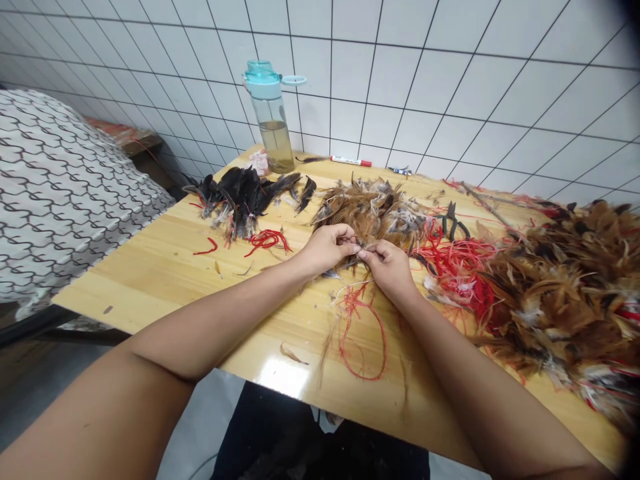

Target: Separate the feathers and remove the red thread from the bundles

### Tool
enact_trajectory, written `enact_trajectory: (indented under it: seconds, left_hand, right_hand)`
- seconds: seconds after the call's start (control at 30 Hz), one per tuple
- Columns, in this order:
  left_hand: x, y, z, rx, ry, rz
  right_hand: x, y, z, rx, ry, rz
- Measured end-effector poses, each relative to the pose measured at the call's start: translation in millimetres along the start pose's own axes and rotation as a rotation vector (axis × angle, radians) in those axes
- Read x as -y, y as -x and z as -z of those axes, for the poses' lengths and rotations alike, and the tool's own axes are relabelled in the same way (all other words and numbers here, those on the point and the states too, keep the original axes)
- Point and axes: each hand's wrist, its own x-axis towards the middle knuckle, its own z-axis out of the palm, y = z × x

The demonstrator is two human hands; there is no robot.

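Observation:
My left hand (327, 247) and my right hand (389, 268) meet over the middle of a yellow wooden table (165, 267). Both are closed in a pinch on a small bunch of brown feathers (353, 257) between them. A loop of red thread (363, 333) trails from the hands toward the table's near edge. Just behind the hands lies a pile of brown feathers (373, 210).
Black feathers (243, 193) and red thread scraps (267, 240) lie at the left. A large heap of brown feathers (565, 293) with red thread (460, 263) fills the right. Pliers (453, 223), a water bottle (273, 117) and a marker (350, 161) are near the tiled wall. A patterned cushion (60, 193) is left.

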Motion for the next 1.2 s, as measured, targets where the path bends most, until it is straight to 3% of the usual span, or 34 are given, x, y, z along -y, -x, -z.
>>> enact_trajectory:
  seconds: [0.2, 0.37, 0.63, 1.03, 1.2]
  left_hand:
    - [-0.5, -1.3, 0.5, 0.035, 0.074, 0.0]
    - [-5.3, 0.8, -0.2, 0.095, 0.198, 0.059]
    - [1.4, 0.9, -4.4, 0.082, 0.229, 0.072]
    - [-10.1, 1.0, 0.0, 0.057, 0.273, 0.048]
    - [-12.9, 3.0, 0.0, 0.094, 0.314, 0.082]
  right_hand:
    - [2.0, -1.2, 1.3, 0.067, -0.045, 0.03]
    - [4.5, -0.5, 4.5, 0.106, 0.08, 0.096]
    - [1.6, 4.2, 1.5, 0.113, 0.292, 0.18]
    - [2.6, 1.0, 1.4, 0.147, -0.135, -0.062]
    - [3.4, 0.6, 1.1, 0.171, -0.182, -0.062]
